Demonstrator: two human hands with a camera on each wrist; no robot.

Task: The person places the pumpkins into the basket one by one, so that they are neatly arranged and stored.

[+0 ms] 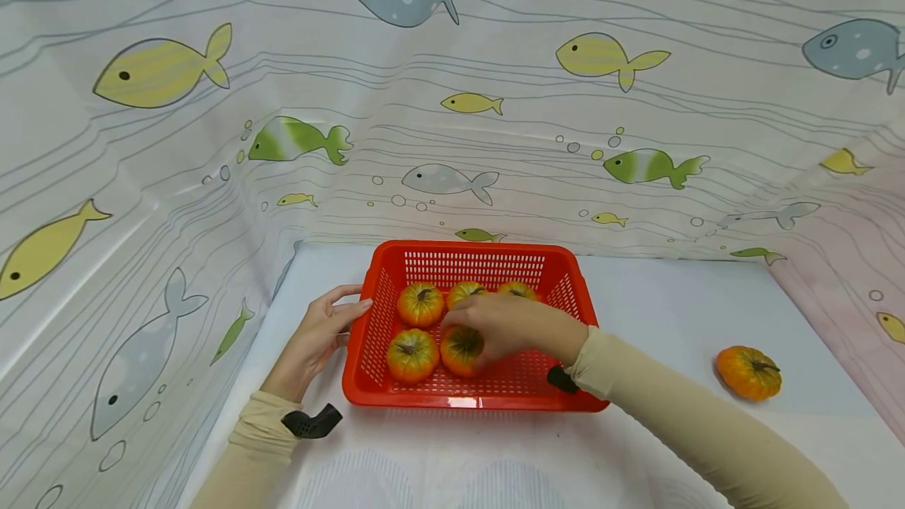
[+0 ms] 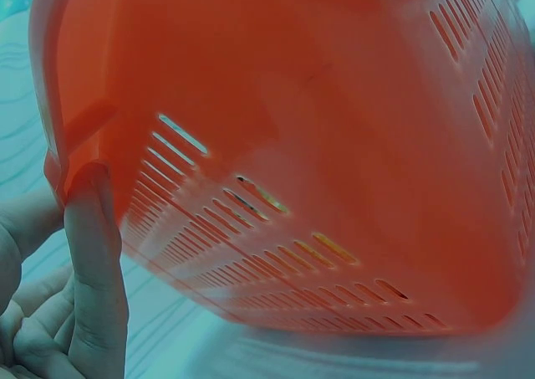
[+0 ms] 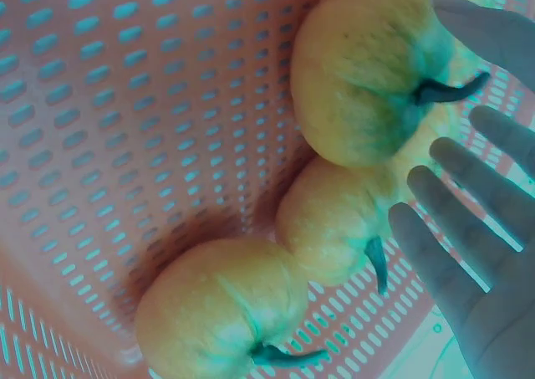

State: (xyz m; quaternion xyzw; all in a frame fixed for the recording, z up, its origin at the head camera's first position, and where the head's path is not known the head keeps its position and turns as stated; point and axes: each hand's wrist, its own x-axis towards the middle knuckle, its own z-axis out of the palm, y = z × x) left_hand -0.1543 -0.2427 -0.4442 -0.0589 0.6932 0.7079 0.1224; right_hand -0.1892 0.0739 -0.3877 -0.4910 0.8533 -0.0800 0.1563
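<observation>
A red plastic basket (image 1: 477, 402) with slotted walls holds several small orange-yellow pumpkins. My left hand (image 1: 314, 338) pinches the basket's left rim; in the left wrist view, its fingers (image 2: 96, 262) and thumb meet at the rim's edge. Inside the basket, my right hand (image 1: 512, 326) hovers by the front pumpkin (image 1: 461, 352), partly hiding it. The right wrist view has the fingers (image 3: 456, 199) straight and spread, the thumb by a pumpkin (image 3: 359, 69) with a dark stem. Whether the thumb touches it I cannot tell. Another pumpkin (image 1: 412, 356) sits just left of the front one.
One more pumpkin (image 1: 749, 373) lies on the white table cover (image 1: 657, 313), well right of the basket. Behind and on both sides rise cloth walls (image 1: 523, 132) printed with fish. The back row of pumpkins (image 1: 420, 305) is partly behind my right hand.
</observation>
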